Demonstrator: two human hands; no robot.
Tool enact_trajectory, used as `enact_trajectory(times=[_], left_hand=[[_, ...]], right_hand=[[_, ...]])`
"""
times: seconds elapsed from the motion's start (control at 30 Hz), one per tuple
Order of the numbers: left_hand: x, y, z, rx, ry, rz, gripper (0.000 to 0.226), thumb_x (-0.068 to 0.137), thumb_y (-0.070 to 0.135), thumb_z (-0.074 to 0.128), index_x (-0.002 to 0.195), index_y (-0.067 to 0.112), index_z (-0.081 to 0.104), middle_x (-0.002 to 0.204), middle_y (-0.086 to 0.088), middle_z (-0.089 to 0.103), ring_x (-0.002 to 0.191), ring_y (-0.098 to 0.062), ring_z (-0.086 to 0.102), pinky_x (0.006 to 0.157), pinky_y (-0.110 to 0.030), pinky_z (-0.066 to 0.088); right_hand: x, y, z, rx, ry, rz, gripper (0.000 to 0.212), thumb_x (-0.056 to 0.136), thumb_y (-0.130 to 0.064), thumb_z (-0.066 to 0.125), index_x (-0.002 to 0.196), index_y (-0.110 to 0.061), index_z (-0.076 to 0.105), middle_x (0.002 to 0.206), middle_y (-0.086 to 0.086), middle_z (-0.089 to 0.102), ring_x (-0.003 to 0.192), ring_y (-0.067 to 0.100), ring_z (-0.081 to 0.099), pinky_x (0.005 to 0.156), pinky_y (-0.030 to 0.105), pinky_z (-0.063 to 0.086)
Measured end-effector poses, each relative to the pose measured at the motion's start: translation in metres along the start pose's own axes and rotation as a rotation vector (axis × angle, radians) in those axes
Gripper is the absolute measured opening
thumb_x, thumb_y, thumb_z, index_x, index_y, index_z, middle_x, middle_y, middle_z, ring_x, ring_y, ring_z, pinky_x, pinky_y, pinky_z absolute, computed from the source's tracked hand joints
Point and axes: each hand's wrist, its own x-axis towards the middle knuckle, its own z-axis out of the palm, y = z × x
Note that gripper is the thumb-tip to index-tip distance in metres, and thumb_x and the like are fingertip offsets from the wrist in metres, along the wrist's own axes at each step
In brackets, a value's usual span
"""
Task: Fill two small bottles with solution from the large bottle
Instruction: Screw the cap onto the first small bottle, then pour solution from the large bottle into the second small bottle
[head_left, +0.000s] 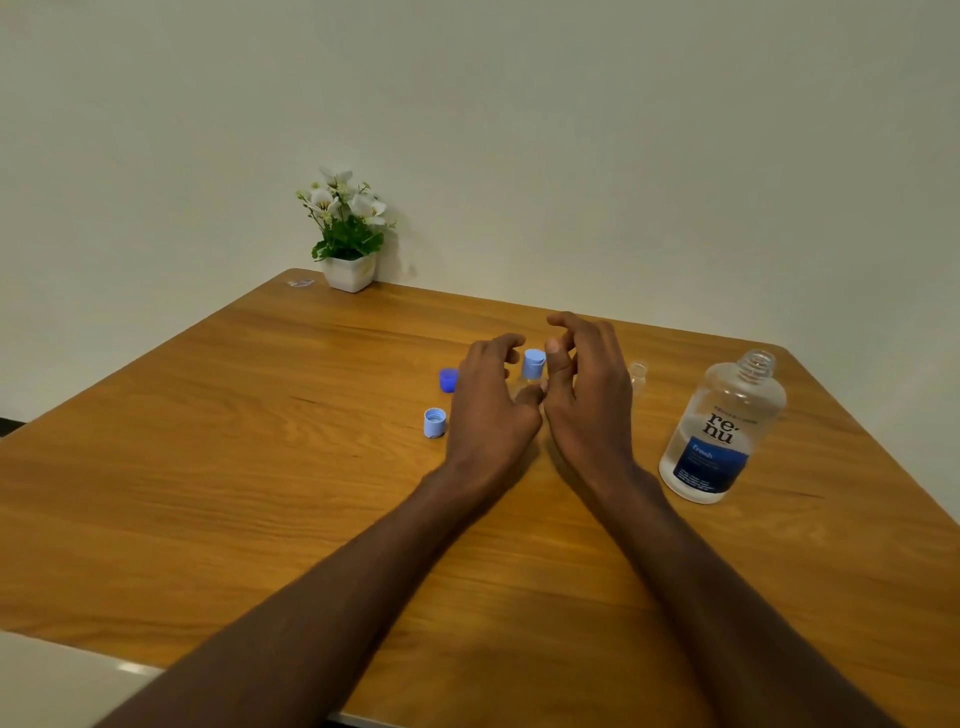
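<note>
Head view: large bottle (721, 426) stands uncapped, part full. Left of it, one small bottle (533, 366) wears its light-blue cap; left hand (491, 402) and right hand (587, 387) flank it, fingers loosely curled, gripping nothing. Second small bottle (638, 375), nearer the large one, stands open. Two caps (435, 422) lie farther left. Likely one filled, one left.

A clear large bottle (722, 426) carries a dark blue label with black lettering. Two caps (435, 422) are light blue, one cap (448, 379) deep blue. The table (260, 467) is honey-brown woodgrain.
</note>
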Motion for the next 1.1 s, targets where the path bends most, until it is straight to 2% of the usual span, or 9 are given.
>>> enact_trajectory(times=[0.17, 0.27, 0.4, 0.5, 0.63, 0.73, 0.8, 0.9, 1.1], left_hand=[[0.0, 0.004, -0.01, -0.029, 0.155, 0.265, 0.007, 0.095, 0.018, 0.07, 0.098, 0.013, 0.067, 0.098, 0.002, 0.063, 0.092, -0.017, 0.058, 0.076, -0.029, 0.047], [-0.001, 0.007, -0.015, -0.053, 0.148, 0.339, 0.016, 0.098, 0.016, 0.07, 0.087, 0.011, 0.06, 0.087, 0.0, 0.058, 0.082, -0.02, 0.055, 0.068, -0.028, 0.042], [-0.002, 0.013, -0.018, -0.1, 0.117, 0.405, 0.015, 0.102, 0.01, 0.063, 0.089, 0.005, 0.058, 0.087, -0.004, 0.057, 0.08, -0.023, 0.055, 0.066, -0.041, 0.047], [-0.012, 0.027, -0.01, -0.204, 0.073, 0.358, 0.01, 0.103, 0.007, 0.06, 0.112, 0.01, 0.059, 0.103, -0.002, 0.062, 0.096, -0.019, 0.061, 0.078, -0.036, 0.053], [-0.021, 0.046, 0.023, -0.196, -0.067, 0.268, 0.034, 0.102, 0.021, 0.064, 0.134, 0.018, 0.053, 0.128, 0.004, 0.06, 0.121, -0.009, 0.056, 0.092, -0.024, 0.05], [-0.02, 0.043, 0.057, -0.135, -0.185, 0.13, 0.052, 0.101, 0.026, 0.067, 0.148, 0.021, 0.044, 0.144, 0.004, 0.052, 0.134, -0.009, 0.048, 0.109, -0.036, 0.048], [-0.015, 0.038, 0.075, -0.079, -0.253, 0.024, 0.071, 0.096, 0.029, 0.074, 0.156, 0.018, 0.037, 0.156, -0.002, 0.046, 0.143, -0.017, 0.043, 0.115, -0.036, 0.042], [0.002, 0.034, 0.094, -0.137, -0.349, -0.129, 0.081, 0.091, 0.03, 0.08, 0.157, 0.017, 0.036, 0.155, -0.006, 0.049, 0.141, -0.022, 0.047, 0.106, -0.031, 0.043], [0.015, 0.017, 0.106, -0.237, -0.36, -0.136, 0.034, 0.093, 0.011, 0.074, 0.126, 0.015, 0.068, 0.111, 0.001, 0.076, 0.104, -0.016, 0.072, 0.092, -0.043, 0.062]], right_hand=[[0.006, -0.013, -0.015, 0.024, 0.186, -0.139, 0.025, 0.108, -0.021, 0.051, 0.116, -0.003, 0.067, 0.106, 0.009, 0.065, 0.095, 0.017, 0.06, 0.074, 0.016, 0.044], [0.011, -0.026, -0.033, -0.009, 0.303, -0.233, 0.023, 0.105, -0.018, 0.055, 0.104, 0.001, 0.068, 0.099, 0.012, 0.066, 0.091, 0.021, 0.057, 0.077, 0.017, 0.04], [0.007, -0.035, -0.074, -0.089, 0.417, -0.303, 0.023, 0.102, -0.02, 0.061, 0.108, 0.0, 0.069, 0.109, 0.016, 0.067, 0.103, 0.03, 0.06, 0.088, 0.035, 0.045], [-0.01, -0.025, -0.11, -0.193, 0.481, -0.211, 0.039, 0.099, -0.032, 0.068, 0.127, -0.006, 0.063, 0.13, 0.014, 0.06, 0.123, 0.028, 0.055, 0.099, 0.053, 0.043], [-0.028, 0.005, -0.137, -0.228, 0.322, 0.106, 0.092, 0.088, -0.069, 0.067, 0.158, -0.021, 0.032, 0.158, 0.006, 0.041, 0.146, 0.026, 0.041, 0.113, 0.063, 0.037], [-0.034, 0.022, -0.144, -0.017, 0.117, 0.358, 0.11, 0.076, -0.071, 0.073, 0.163, -0.032, 0.019, 0.159, 0.0, 0.041, 0.144, 0.024, 0.043, 0.107, 0.046, 0.048], [-0.034, 0.034, -0.145, 0.045, -0.002, 0.404, 0.106, 0.071, -0.064, 0.076, 0.159, -0.031, 0.028, 0.152, -0.003, 0.049, 0.134, 0.021, 0.052, 0.094, 0.029, 0.05], [-0.021, 0.051, -0.141, 0.119, -0.055, 0.417, 0.086, 0.077, -0.048, 0.084, 0.15, -0.027, 0.043, 0.141, -0.005, 0.06, 0.122, 0.015, 0.061, 0.086, 0.021, 0.052], [0.0, 0.071, -0.123, 0.224, -0.043, 0.383, 0.081, 0.074, -0.055, 0.079, 0.143, -0.028, 0.047, 0.13, -0.012, 0.062, 0.117, 0.004, 0.063, 0.091, 0.022, 0.055]])
